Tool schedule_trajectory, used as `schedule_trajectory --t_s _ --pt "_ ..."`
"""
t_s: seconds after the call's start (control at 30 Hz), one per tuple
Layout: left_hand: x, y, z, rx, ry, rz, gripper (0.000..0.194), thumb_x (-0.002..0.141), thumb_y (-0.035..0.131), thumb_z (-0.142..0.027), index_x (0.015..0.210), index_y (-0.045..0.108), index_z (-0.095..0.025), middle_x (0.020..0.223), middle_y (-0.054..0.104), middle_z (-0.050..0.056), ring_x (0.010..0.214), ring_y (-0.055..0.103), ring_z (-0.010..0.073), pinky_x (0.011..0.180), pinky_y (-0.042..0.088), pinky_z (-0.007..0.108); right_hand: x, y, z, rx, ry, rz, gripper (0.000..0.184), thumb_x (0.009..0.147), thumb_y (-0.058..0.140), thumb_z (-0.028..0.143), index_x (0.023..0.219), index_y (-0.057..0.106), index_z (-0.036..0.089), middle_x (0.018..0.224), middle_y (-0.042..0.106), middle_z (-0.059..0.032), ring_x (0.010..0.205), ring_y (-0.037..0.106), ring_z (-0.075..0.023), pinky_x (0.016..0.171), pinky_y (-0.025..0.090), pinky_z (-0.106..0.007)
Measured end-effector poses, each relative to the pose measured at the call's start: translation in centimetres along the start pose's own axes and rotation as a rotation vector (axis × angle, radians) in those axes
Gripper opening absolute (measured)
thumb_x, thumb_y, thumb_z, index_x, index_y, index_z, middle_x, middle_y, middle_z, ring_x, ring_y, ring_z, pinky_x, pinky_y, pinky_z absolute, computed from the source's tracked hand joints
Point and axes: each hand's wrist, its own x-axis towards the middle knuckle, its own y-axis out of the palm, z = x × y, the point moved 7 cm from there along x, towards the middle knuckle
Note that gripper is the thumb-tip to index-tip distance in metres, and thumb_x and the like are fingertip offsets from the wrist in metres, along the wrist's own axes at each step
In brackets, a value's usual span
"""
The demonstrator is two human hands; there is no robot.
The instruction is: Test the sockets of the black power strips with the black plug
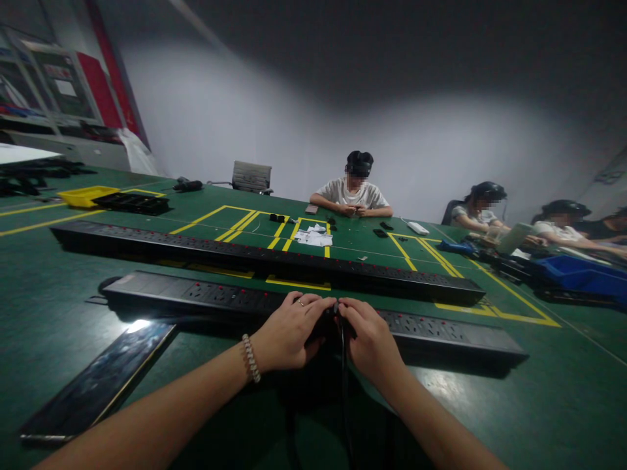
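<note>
My left hand, with a beaded bracelet and a ring, is closed over the middle of the nearer black power strip. My right hand is closed too, its fingertips meeting those of the left. Between them is the top end of a black cable, which hangs down toward me. My fingers hide most of that end and whatever small dark piece the left fingers pinch. Both hands rest in front of a row of sockets with red dots. A second long power strip lies just beyond, roughly parallel.
A phone lies at the near left. Farther left are a yellow tray and a black tray. White papers lie mid-table. A co-worker sits opposite; others sit at right, near a blue bin.
</note>
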Motion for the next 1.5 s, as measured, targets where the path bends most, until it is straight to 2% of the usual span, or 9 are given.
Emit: schedule_trajectory --t_s 0.23,0.4,0.63,0.83,0.93,1.13,1.3,1.4,1.5 --pt "0.2 0.2 0.1 -0.006 0.001 0.035 0.077 0.079 0.063 -0.022 0.149 0.029 -0.021 0.144 0.056 0.013 0.128 0.053 0.0311 0.109 0.035 0.052 -0.2 0.2 0.2 -0.028 -0.019 0.023 0.04 0.088 0.048 0.001 0.12 0.064 0.019 0.124 0.069 -0.0148 0.108 0.066 -0.029 0.093 0.058 -0.047" --pt "0.3 0.3 0.2 0.003 0.001 0.047 0.077 0.079 0.062 -0.02 0.149 0.029 -0.02 0.144 0.055 0.013 0.128 0.053 0.0307 0.108 0.035 0.051 -0.2 0.3 0.3 -0.021 -0.011 0.019 0.038 0.09 0.048 0.003 0.12 0.065 0.018 0.125 0.068 -0.0152 0.107 0.066 -0.0288 0.093 0.058 -0.048" --pt "0.5 0.2 0.2 0.004 -0.005 0.061 0.074 0.079 0.061 -0.018 0.147 0.031 -0.02 0.143 0.056 0.012 0.128 0.052 0.0307 0.106 0.036 0.05 -0.4 0.1 -0.2 0.044 0.022 -0.061 0.029 0.092 0.052 0.006 0.112 0.068 0.018 0.121 0.069 -0.0149 0.107 0.067 -0.027 0.092 0.059 -0.044" --pt "0.6 0.1 0.1 0.011 -0.001 0.065 0.075 0.079 0.062 -0.017 0.148 0.031 -0.02 0.143 0.056 0.012 0.127 0.053 0.0305 0.106 0.036 0.05 -0.5 0.1 0.1 0.041 0.006 -0.089 0.025 0.094 0.052 0.007 0.111 0.067 0.016 0.12 0.069 -0.0165 0.106 0.066 -0.0276 0.091 0.058 -0.045" --pt "0.5 0.1 0.0 0.017 0.0 0.056 0.073 0.081 0.061 -0.02 0.147 0.032 -0.019 0.142 0.056 0.012 0.126 0.053 0.0305 0.105 0.036 0.049 -0.3 -0.7 0.5 0.028 -0.021 -0.146 0.026 0.095 0.052 0.008 0.114 0.066 0.017 0.121 0.068 -0.0161 0.107 0.065 -0.0273 0.09 0.058 -0.045" --pt "0.6 -0.1 -0.1 0.034 -0.011 0.036 0.066 0.084 0.06 -0.023 0.145 0.035 -0.02 0.14 0.058 0.011 0.124 0.054 0.0294 0.106 0.036 0.049 -0.4 -3.4 0.0 0.095 0.007 -0.373 0.027 0.092 0.061 0.009 0.115 0.065 0.024 0.126 0.066 -0.0123 0.112 0.065 -0.0246 0.093 0.057 -0.043" --pt "0.5 0.4 0.3 0.128 -0.066 -0.001 0.065 0.088 0.064 -0.037 0.145 0.038 -0.021 0.143 0.055 0.014 0.127 0.052 0.0327 0.105 0.037 0.049 -0.6 -3.9 -1.4 0.197 0.129 -0.446 0.016 0.09 0.065 0.012 0.101 0.065 0.024 0.117 0.07 -0.0093 0.104 0.069 -0.0224 0.089 0.058 -0.039" --pt "0.7 0.8 1.4 0.191 -0.148 -0.009 0.075 0.088 0.067 -0.052 0.147 0.036 -0.018 0.138 0.058 0.017 0.124 0.055 0.0347 0.102 0.039 0.049 -0.6 -3.8 -1.9 0.227 0.156 -0.455 0.011 0.089 0.067 0.014 0.095 0.064 0.023 0.113 0.072 -0.0093 0.102 0.07 -0.0227 0.087 0.057 -0.04" --pt "1.1 1.2 2.3 0.204 -0.179 0.034 0.087 0.083 0.07 -0.063 0.149 0.035 -0.018 0.126 0.066 0.015 0.114 0.062 0.0335 0.098 0.042 0.046 -0.6 -3.5 -2.4 0.243 0.161 -0.438 0.01 0.09 0.067 0.015 0.095 0.064 0.023 0.113 0.072 -0.0093 0.1 0.071 -0.0226 0.087 0.057 -0.04"
